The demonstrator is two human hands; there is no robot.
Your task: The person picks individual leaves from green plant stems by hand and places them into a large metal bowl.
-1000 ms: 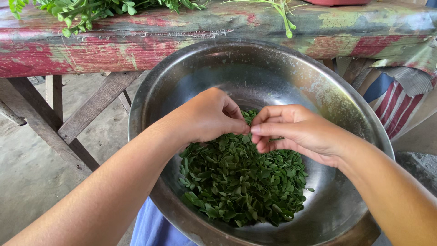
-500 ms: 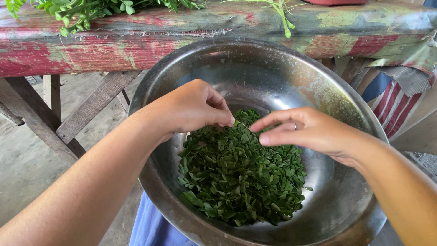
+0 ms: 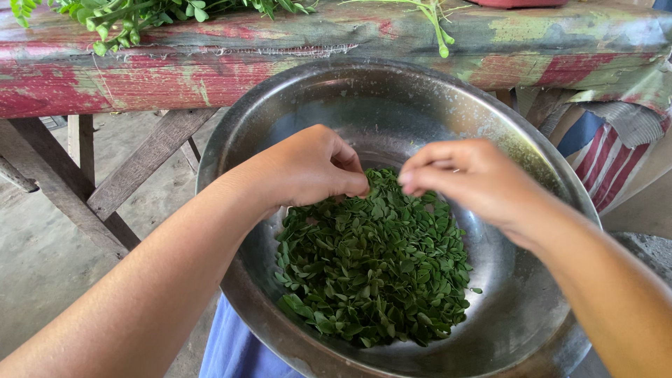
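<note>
left hand (image 3: 308, 171) hovering over leaves (image 3: 371, 259), fingertips pinched together, contents hidden | right hand (image 3: 465, 178) blurred beside it, fingers bunched, grip unclear | leaves piling in bowl (image 3: 518, 150) on lap | sprigs (image 3: 133, 17) lying on bench (image 3: 210, 70) within reach

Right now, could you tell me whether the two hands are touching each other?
Apart: the head view shows leaves through a gap between left hand and right hand.

Worn red-painted wooden bench (image 3: 140, 77), concrete floor (image 3: 35, 245)

Dull scuffed metal bowl (image 3: 490, 126); peeling painted wood bench (image 3: 140, 77)
</note>
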